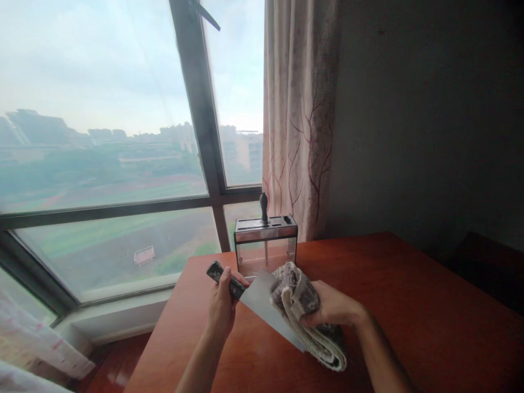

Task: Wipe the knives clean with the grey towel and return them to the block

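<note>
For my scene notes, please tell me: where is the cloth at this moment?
The cloth is low in the head view, just right of centre, held in the right grip and covering part of the blade.

At the left, a bare left hand [223,300] is seen, joined to a slim, bare left forearm [202,355]; at the right, a right hand [327,305] and right forearm [372,341] are likewise uncovered; both forearms are cropped at the near edge.

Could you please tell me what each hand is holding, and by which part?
The left hand holds a knife by its dark handle; the right hand grips a folded cloth near its upper end, over the blade.
</note>
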`<state>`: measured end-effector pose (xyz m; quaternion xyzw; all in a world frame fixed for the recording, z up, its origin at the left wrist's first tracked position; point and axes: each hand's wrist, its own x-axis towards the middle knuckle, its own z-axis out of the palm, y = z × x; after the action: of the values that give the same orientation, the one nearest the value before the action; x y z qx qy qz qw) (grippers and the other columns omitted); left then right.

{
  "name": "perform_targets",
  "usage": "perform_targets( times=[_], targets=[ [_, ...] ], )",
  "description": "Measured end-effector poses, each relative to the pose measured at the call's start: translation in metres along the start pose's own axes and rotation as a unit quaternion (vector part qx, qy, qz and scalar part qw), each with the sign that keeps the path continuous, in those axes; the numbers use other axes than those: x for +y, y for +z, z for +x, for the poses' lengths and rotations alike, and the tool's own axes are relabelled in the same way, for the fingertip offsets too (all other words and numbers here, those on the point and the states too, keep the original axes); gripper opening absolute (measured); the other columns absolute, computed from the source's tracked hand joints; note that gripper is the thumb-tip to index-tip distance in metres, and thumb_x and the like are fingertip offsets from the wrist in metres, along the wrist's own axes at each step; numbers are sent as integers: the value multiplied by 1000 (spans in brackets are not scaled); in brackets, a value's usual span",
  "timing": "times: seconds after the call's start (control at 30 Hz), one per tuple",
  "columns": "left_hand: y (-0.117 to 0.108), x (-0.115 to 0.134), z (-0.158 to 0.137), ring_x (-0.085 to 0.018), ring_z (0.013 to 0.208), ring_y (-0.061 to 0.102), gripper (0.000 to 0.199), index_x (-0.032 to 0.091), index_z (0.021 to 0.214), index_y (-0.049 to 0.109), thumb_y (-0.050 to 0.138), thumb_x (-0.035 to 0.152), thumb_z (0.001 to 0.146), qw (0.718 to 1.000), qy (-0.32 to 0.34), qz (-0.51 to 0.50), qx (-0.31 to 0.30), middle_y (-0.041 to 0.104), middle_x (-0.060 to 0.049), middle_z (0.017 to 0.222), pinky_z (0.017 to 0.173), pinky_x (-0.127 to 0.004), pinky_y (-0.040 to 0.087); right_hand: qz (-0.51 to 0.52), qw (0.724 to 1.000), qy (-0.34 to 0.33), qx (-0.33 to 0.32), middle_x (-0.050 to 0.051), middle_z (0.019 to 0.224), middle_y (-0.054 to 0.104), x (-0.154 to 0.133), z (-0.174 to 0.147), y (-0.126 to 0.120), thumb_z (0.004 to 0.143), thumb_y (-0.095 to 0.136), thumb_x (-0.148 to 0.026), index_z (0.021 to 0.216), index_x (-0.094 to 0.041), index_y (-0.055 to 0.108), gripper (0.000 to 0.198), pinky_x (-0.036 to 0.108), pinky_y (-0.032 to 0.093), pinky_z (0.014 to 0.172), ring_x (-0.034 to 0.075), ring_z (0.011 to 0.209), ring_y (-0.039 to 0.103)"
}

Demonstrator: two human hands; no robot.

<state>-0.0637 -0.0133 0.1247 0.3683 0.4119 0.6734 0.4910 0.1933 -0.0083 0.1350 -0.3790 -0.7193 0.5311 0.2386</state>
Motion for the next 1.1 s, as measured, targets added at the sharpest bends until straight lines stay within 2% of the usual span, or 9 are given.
perform_targets(
  times=[0.17,0.27,0.4,0.5,0.67,0.83,0.93,1.0,1.1],
  targets=[
    [6,-4,-4,-6,45,41,41,13,55,58,61,48,76,1000,-14,-4,-17,56,-1,59,33,-15,19,-44,998,-36,-21,0,94,70,-19,20,7,55,77,-16,101,-16,67,48,25,48,74,20,84,62],
    [12,-8,-9,-4,38,32,40,14,56,56,65,50,73,999,-46,-21,-2,52,3,52,32,-16,17,-40,996,-81,3,0,98,69,-30,29,16,56,77,-16,109,-18,62,56,26,48,75,20,87,62],
    [20,-12,-14,-4,33,25,39,16,56,55,73,50,65,995,-88,-30,33,38,8,40,31,-18,15,-74,990,-109,57,0,96,69,-40,36,26,58,76,-18,109,-19,61,53,25,48,74,20,85,62],
    [21,-11,-14,-4,33,26,40,16,55,56,74,51,64,995,-85,-32,31,42,7,40,32,-19,20,-74,988,-115,69,0,96,69,-38,37,28,59,75,-18,108,-18,62,50,25,48,73,20,85,62],
    [15,-6,-10,-4,34,33,43,14,54,59,66,53,71,998,-57,-19,1,55,2,51,35,-19,27,-20,996,-84,19,0,95,69,-20,30,21,58,75,-16,103,-17,63,47,25,48,73,19,84,61],
    [4,-4,0,-4,38,38,41,13,54,61,64,50,73,999,-13,-37,36,60,-1,57,31,-17,17,94,993,-46,-58,1,98,68,-7,12,5,57,77,-16,106,-15,64,50,29,46,82,20,88,61],
    [-1,-4,5,-2,35,34,40,13,56,61,63,48,75,994,-10,-79,78,61,0,59,30,-16,16,196,978,-45,-50,2,96,69,9,-4,0,58,78,-19,105,-15,66,49,29,47,80,20,86,63],
    [-2,-6,7,-1,33,30,40,12,57,61,63,48,74,990,-4,-102,101,61,1,59,30,-15,17,277,960,-32,18,3,93,71,29,-12,2,57,78,-20,103,-16,67,47,30,49,76,20,83,64],
    [-1,-11,7,-1,34,31,40,12,58,62,65,49,73,986,1,-121,115,61,1,57,31,-14,20,446,887,-33,116,0,74,72,65,-16,14,51,79,-24,83,-21,71,33,31,51,66,19,65,66]
  ],
)
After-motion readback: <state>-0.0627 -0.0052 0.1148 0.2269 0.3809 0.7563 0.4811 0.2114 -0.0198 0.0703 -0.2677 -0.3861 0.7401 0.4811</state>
